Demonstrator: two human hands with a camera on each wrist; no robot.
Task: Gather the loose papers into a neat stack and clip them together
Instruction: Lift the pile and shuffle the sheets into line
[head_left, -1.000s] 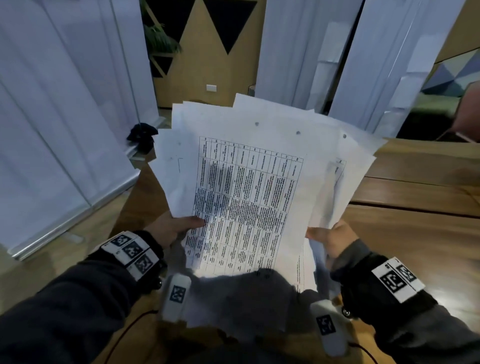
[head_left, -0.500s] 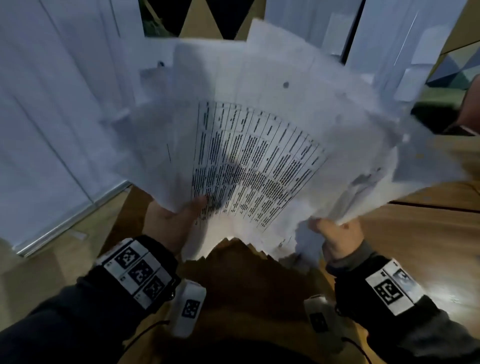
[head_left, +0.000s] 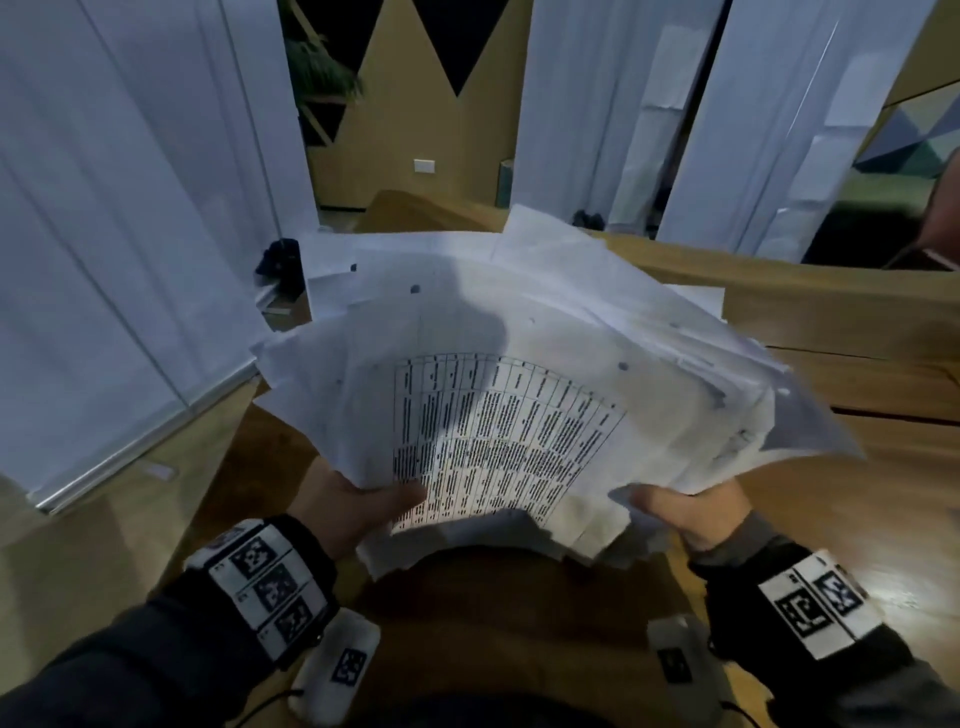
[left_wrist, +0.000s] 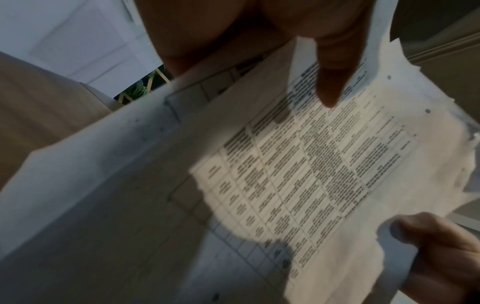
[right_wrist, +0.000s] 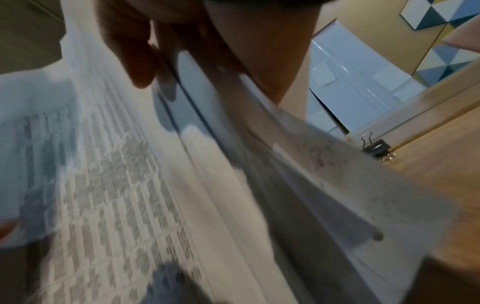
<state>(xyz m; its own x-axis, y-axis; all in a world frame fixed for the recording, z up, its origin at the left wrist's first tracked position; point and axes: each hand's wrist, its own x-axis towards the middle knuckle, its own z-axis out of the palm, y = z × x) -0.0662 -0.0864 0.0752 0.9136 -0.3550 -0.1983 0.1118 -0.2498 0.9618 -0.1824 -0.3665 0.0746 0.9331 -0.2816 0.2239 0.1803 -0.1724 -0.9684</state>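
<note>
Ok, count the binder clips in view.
1: a binder clip lies on the table beyond the papers. The sheets may hide others.

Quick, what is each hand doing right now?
Left hand: grips the fanned papers at their near left edge, thumb on top.
Right hand: grips the same papers at their near right edge.

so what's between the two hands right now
In the head view, only the near edge of the fanned papers spans from the left hand to the right hand; each grips one side. Below the sheets is the wooden table.
</note>
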